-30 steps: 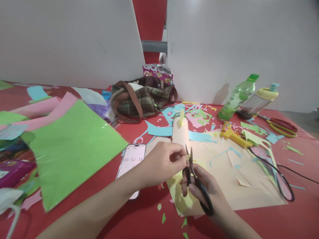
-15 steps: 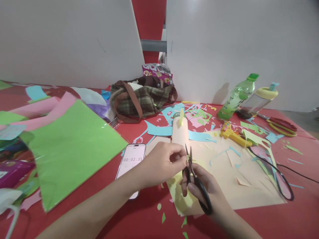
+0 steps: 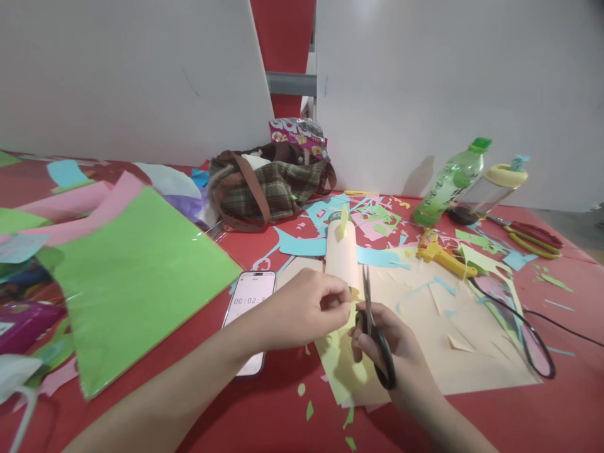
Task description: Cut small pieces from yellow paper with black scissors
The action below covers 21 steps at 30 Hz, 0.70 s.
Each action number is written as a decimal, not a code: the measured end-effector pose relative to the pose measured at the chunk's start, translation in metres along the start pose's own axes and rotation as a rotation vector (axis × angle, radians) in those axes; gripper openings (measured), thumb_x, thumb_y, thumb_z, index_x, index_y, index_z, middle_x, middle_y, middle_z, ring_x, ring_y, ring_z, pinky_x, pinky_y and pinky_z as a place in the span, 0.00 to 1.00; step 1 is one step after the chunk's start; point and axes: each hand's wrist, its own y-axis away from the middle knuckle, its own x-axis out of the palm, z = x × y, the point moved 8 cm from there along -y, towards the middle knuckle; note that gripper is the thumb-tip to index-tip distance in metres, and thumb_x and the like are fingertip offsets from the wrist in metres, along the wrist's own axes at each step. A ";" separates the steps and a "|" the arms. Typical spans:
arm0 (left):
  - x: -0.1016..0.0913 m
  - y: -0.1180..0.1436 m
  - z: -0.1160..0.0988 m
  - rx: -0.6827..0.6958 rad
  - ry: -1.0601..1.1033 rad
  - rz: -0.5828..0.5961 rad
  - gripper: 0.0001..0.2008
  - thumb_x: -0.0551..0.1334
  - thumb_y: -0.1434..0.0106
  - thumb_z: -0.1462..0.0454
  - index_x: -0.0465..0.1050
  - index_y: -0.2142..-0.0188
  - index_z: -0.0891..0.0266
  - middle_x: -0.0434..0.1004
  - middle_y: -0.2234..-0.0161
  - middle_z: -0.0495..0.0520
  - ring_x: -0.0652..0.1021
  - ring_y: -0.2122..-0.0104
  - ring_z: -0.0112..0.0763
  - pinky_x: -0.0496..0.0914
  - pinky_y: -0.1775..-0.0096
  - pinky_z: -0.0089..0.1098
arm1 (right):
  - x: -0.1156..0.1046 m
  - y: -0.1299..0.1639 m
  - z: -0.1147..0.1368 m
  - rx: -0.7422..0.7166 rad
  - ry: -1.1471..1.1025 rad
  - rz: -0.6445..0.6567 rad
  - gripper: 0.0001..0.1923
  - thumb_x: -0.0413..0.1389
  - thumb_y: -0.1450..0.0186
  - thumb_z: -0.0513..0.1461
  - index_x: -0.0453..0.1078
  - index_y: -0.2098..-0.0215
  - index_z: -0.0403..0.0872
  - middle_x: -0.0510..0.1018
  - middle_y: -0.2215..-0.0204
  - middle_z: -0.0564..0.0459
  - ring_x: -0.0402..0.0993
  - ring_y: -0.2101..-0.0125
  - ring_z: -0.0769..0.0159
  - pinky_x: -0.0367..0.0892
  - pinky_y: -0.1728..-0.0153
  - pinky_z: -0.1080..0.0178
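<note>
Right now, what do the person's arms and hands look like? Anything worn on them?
Both hands, the left hand and the right hand, are bare, without gloves. Both forearms show bare too, with no sleeve in view. No ring, watch or bracelet shows, and no markings.

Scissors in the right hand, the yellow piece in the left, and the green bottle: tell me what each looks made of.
Scissors: black handles look like plastic, smooth; blades grey, likely metal. Yellow piece: thin, flat and matte, apparently paper, like the scraps around it. Green bottle: see-through with a glossy sheen and screw cap, probably plastic. The right hand grips the scissors; the left hand pinches the piece.
</note>
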 end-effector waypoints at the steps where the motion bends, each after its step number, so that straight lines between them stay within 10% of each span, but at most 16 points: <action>1: 0.003 0.000 0.000 0.005 -0.005 0.034 0.07 0.50 0.48 0.68 0.60 0.80 0.64 0.57 0.83 0.43 0.59 0.81 0.20 0.54 0.79 0.21 | -0.002 -0.001 0.001 -0.013 -0.010 -0.019 0.14 0.59 0.49 0.37 0.64 0.64 0.50 0.68 0.80 0.60 0.64 0.79 0.74 0.59 0.78 0.69; 21: 0.024 0.001 -0.009 0.084 -0.103 0.229 0.06 0.51 0.49 0.70 0.64 0.79 0.64 0.57 0.85 0.44 0.60 0.84 0.19 0.51 0.81 0.23 | -0.006 -0.001 0.004 -0.053 -0.044 -0.058 0.17 0.61 0.51 0.34 0.64 0.64 0.52 0.68 0.76 0.59 0.65 0.76 0.75 0.61 0.76 0.73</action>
